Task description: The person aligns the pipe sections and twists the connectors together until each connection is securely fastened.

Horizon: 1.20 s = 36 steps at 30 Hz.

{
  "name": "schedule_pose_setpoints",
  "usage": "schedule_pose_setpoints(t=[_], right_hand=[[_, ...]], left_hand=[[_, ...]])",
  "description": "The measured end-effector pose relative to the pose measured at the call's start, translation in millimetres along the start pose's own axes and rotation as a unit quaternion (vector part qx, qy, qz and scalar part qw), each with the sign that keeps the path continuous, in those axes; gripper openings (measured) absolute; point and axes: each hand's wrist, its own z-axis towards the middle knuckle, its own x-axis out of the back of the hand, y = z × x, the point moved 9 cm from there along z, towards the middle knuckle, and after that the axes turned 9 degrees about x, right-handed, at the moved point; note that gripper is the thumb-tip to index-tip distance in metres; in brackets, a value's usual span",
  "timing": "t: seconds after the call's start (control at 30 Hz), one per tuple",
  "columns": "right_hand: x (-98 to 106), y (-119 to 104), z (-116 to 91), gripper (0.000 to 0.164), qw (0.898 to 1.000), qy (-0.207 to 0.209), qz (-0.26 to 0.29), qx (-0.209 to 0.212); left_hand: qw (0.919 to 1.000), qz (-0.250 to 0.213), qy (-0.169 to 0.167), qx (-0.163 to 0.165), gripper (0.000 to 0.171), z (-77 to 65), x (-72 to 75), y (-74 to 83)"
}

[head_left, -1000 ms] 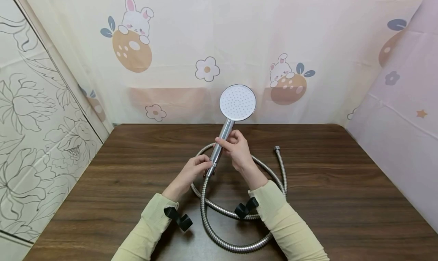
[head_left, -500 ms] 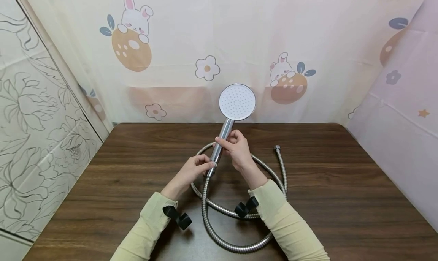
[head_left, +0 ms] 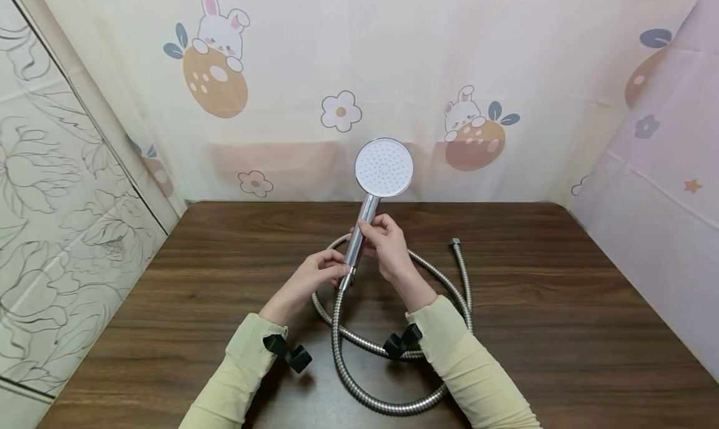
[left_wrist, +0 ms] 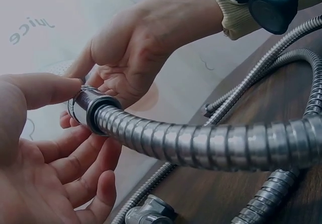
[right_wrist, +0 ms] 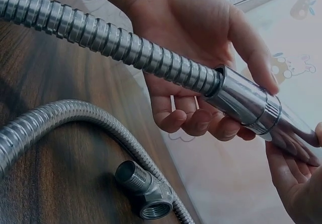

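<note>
A chrome shower head (head_left: 384, 167) with a round white nozzle face is held tilted above the table's far side. My right hand (head_left: 390, 248) grips its handle (head_left: 367, 209) between thumb and fingers. At the handle's lower end, my left hand (head_left: 306, 286) pinches the smooth metal connector (right_wrist: 241, 98) of the hose. In the right wrist view, that connector meets the handle at a ribbed ring. From there the ribbed metal shower hose (head_left: 393, 409) loops down onto the wood. Its other end (head_left: 455, 244) lies at the back right.
A small threaded metal fitting (right_wrist: 148, 189) lies on the dark wooden table (head_left: 562, 304) beside the hose, as both wrist views show. Behind the table hangs a printed curtain (head_left: 281, 60). A flower-patterned panel (head_left: 67, 229) stands on the left.
The shower head has shifted slightly to the left. My right thumb has slid a little along the handle. The left hand keeps its pinch at the connector, and the hose loop is almost unchanged.
</note>
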Motion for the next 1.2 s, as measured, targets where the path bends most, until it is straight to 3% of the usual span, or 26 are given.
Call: schedule_pose_setpoints(t=[0.53, 0.87, 1.2], right_hand=[[-7.9, 9.1, -4.5, 0.009, 1.000, -0.017, 0.007, -0.005], [-10.3, 14.2, -5.3, 0.007, 1.000, -0.017, 0.012, -0.012], [-12.3, 17.4, -4.2, 0.007, 1.000, -0.018, 0.016, -0.007]], left_hand=[[0.9993, -0.011, 0.029, 0.021, 0.025, 1.0, 3.7, -5.3], [0.9995, -0.012, 0.021, 0.020, 0.027, -0.7, 5.2, -2.8], [0.9989, -0.021, 0.035, 0.022, 0.028, -0.9, 7.8, -2.7]])
